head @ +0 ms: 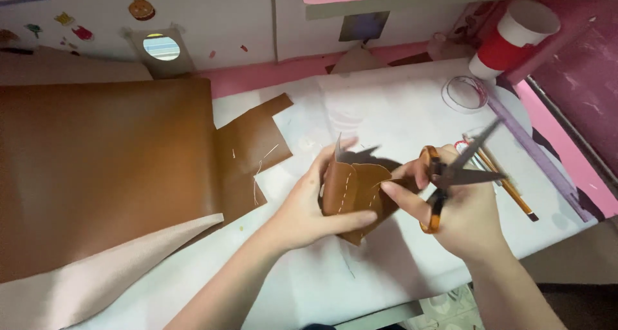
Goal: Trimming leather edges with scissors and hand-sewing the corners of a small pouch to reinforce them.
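My left hand point(308, 207) grips a small stitched piece of brown leather point(353, 191) with white stitches along its edge, held above the white work surface point(386, 111). My right hand point(450, 207) holds orange-handled scissors point(444, 179) with the blades parted and pointing up to the right. Its index finger also touches the leather piece's right side. A thin thread hangs below the piece.
A big brown leather sheet point(103, 169) covers the left, with a cut scrap point(248, 153) beside it. A red and white paper cup point(515, 37), a clear tape ring point(465, 93), a purple ruler point(534, 153) and pencils point(508, 185) lie at the right.
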